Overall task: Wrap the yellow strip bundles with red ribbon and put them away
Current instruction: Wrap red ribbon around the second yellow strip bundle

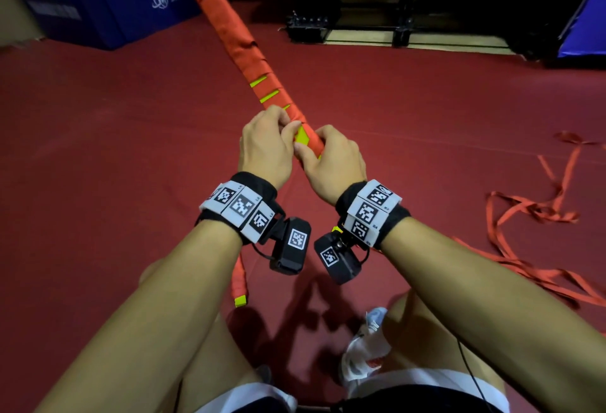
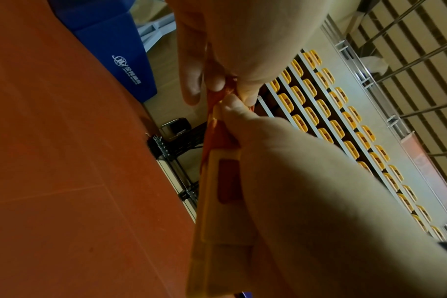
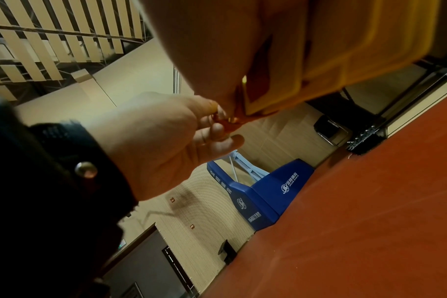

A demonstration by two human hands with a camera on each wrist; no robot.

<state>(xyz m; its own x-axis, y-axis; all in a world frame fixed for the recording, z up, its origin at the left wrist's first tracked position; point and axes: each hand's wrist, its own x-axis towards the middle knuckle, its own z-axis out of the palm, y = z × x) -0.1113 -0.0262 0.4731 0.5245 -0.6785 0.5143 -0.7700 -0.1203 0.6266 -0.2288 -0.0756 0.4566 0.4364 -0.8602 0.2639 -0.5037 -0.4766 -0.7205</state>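
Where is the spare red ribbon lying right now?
In the head view, the loose red ribbon lies tangled on the red floor at the person's right, beyond the right forearm and apart from the wrapped bundle.

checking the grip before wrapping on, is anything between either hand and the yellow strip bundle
Nothing visible does. The left hand and right hand both grip the yellow strip bundle directly; only the red ribbon wound on it lies under the grip.

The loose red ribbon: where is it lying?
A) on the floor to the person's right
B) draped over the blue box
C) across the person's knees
A: the loose red ribbon lies in tangled loops on the red floor, off to the person's right.
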